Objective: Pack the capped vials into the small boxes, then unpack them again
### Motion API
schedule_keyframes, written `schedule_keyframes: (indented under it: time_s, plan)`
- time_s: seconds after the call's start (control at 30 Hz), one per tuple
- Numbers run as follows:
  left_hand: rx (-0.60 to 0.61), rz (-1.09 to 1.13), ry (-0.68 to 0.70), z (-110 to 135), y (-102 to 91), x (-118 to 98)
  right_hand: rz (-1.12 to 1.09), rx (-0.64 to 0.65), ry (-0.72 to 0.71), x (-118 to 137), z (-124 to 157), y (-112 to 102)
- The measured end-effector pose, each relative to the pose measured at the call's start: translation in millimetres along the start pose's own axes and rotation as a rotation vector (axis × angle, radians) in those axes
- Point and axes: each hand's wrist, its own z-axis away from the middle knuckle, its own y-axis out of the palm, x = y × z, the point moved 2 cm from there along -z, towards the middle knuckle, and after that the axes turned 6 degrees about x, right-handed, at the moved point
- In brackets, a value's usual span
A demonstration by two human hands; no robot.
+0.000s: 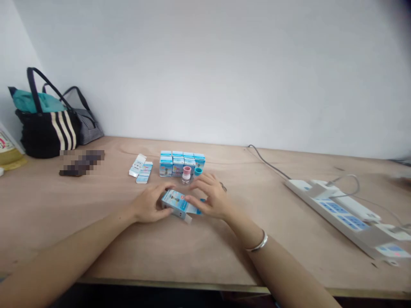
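Blue-and-white carton (173, 198) held low at worktop (128, 248), nearer than pink-topped bottle (186, 176) and teal-topped bottle (198, 171), flaps (192, 209) open toward right. Left hand (148, 205) clasps left end between thumb and fingers, probably for steadiness; right hand (212, 197) arches over open end, fingers parted, perhaps guiding flaps; whether pinching one, cannot tell. Similar cartons (166, 165) grouped side by side behind, presumably for tidiness. Print too blurred to read; no brand legible.
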Motion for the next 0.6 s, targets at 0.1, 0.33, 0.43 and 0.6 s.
schedule_keyframes:
  time_s: [0.1,0.33,0.43,0.6]
  plan:
    - [-0.052,0.004,-0.042,-1,2.8,4,0.042,0.11,-0.068,11,0,5]
    - [-0.112,0.12,-0.125,-6,14.2,6,0.16,0.195,-0.065,8,1,17]
    - [-0.087,0.266,-0.163,-5,16.6,7,0.181,0.212,-0.06,5,2,24]
    - [-0.101,0.391,-0.273,-7,19.0,14,0.172,0.202,-0.052,-2,5,28]
